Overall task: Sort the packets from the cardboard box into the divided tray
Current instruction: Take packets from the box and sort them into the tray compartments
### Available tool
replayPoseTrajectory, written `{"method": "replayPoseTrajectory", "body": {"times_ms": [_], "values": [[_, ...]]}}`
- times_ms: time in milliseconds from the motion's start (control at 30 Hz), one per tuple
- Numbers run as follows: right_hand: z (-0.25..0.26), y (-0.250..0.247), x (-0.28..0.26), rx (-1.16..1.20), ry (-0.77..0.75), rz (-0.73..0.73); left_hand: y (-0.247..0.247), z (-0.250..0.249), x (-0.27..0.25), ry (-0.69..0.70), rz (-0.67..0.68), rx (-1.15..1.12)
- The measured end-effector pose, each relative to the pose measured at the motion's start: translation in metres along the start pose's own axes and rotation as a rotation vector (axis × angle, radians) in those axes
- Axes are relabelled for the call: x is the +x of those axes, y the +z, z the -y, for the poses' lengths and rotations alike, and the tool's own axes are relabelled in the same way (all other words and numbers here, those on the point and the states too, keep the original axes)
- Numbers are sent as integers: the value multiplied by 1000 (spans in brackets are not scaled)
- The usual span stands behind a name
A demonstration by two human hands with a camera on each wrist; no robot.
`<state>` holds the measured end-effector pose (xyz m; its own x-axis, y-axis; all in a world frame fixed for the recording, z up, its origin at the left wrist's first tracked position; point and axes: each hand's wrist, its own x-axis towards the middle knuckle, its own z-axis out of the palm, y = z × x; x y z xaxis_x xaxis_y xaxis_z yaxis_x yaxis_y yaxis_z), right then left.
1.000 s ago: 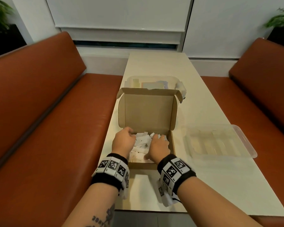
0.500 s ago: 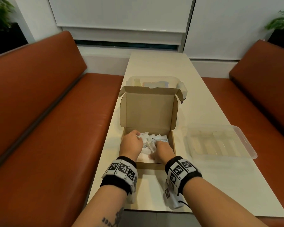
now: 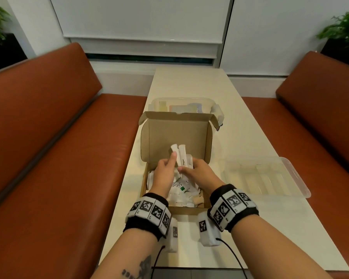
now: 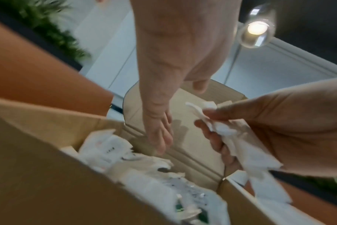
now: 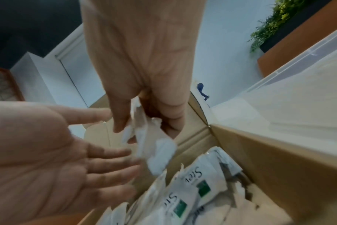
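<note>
A: The right hand's point(image 3: 197, 174) grip is curled round a bunch of white stick packets point(image 3: 180, 157), held above the cardboard box point(image 3: 175, 137); the left hand point(image 3: 165, 174) is flat and loose, fingers just beside those packets.

B: And everything else, largest first?

A: The worktop point(image 3: 191, 81) carries the box. The clear divided tray point(image 3: 266, 178) lies right of the box. More packets point(image 3: 181, 188) are heaped inside the box.
</note>
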<state>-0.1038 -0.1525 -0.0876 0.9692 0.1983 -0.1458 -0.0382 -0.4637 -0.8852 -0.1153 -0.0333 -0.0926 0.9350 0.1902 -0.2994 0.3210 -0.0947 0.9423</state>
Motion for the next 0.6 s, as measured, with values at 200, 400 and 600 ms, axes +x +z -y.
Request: {"method": "replayPoseTrajectory", "body": {"times_ms": [200, 400, 600], "values": [[6, -1, -3, -18, -63, 102, 14, -8, 10, -89, 55, -219], [-7, -10, -3, -18, -4, 105, 23, 5, 21, -102, -45, -259], [-12, -27, 2, 238, -31, 18, 24, 8, 30, -59, -178, -285]]}}
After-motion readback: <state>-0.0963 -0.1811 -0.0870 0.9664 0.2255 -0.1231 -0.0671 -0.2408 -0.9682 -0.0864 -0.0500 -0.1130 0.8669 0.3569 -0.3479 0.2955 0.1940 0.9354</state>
